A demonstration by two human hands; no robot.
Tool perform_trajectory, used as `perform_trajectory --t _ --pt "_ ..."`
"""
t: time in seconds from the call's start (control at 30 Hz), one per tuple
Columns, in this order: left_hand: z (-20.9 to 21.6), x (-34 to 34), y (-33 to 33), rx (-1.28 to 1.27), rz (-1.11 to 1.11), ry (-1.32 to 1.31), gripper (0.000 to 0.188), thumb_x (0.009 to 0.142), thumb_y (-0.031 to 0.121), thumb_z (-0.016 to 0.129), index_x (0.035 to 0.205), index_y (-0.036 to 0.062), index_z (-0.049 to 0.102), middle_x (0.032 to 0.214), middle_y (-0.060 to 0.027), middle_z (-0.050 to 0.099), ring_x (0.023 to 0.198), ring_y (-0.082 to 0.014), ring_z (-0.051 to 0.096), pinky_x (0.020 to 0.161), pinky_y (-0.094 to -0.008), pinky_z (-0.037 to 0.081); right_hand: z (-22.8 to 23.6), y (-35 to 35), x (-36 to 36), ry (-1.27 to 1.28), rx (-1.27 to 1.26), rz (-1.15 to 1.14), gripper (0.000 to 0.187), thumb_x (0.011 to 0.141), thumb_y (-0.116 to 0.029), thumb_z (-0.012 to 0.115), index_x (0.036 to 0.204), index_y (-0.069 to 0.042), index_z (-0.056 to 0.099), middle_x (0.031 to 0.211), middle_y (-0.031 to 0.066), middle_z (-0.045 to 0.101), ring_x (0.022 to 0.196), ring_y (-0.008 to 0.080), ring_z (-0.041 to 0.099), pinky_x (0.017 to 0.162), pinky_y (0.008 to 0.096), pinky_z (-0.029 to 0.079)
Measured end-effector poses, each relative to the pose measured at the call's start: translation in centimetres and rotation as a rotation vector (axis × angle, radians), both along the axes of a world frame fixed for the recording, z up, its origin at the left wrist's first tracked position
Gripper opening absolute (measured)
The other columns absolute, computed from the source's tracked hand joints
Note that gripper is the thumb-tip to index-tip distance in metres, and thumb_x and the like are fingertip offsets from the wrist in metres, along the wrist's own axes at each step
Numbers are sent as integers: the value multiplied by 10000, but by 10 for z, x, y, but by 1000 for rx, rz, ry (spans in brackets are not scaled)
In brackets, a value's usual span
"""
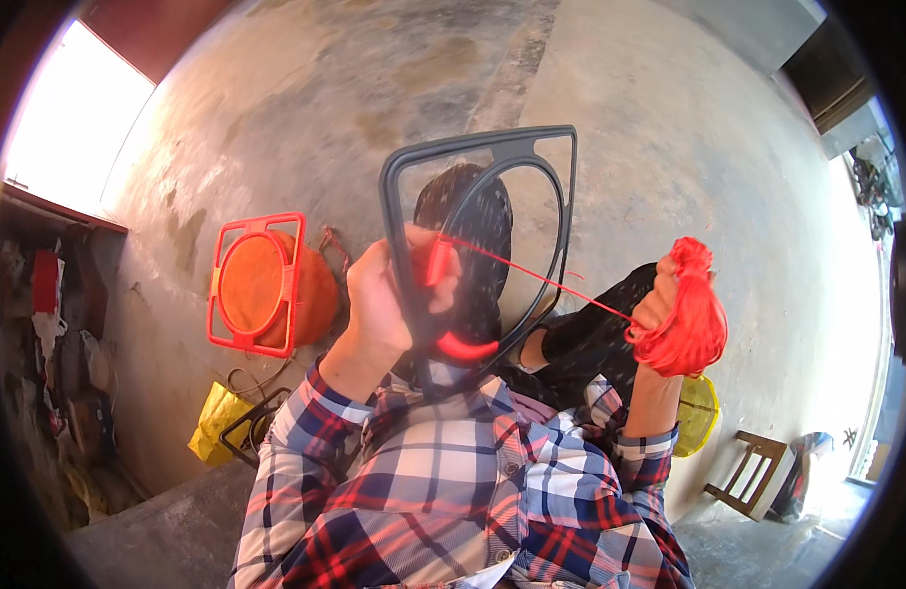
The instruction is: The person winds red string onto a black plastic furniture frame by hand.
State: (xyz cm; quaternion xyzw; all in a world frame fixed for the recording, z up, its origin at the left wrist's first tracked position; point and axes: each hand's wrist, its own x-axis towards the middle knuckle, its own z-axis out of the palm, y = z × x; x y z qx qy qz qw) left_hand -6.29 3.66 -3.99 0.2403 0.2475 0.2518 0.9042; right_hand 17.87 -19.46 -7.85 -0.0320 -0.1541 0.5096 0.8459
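A black plastic frame (479, 137) with a round ring inside it is held up in front of my chest. My left hand (379, 299) is closed around its left side. Red cord is wrapped over the frame by those fingers, and a curved red band (466, 348) shows lower on the ring. From the wrapped part a single red strand (531, 273) runs tight across the ring to my right hand (655, 302). That hand, out to the right, is closed on a thick looped bundle of red cord (690, 319).
On the floor at left lies a red frame (289, 280) with an orange round piece (320, 285). Near it are a yellow bag (217, 422) and another black frame (245, 432). A yellow item (699, 416) and a small wooden stool (749, 473) are at the lower right. My dark-clad leg (595, 319) extends below the frame.
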Motion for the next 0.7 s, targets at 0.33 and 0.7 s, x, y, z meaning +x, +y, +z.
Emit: perform_trajectory --t 0.33,0.7 --pt "10 14 -1 67 -469 82 428 964 324 498 1068 -82 584 926 -194 629 596 -181 519 494 -271 378 -40 58 -55 -1315 -1274 -197 355 892 -292 673 1079 4 609 866 40 658 737 155 634 662 297 505" --pt "37 28 -37 -294 -450 -115 668 914 559 401 1080 -55 604 911 -277 626 649 -289 601 471 -299 405 39 86 -53 -492 -304 30 503 730 -167 771 1169 11 602 1201 97 601 1108 225 570 975 387 430"
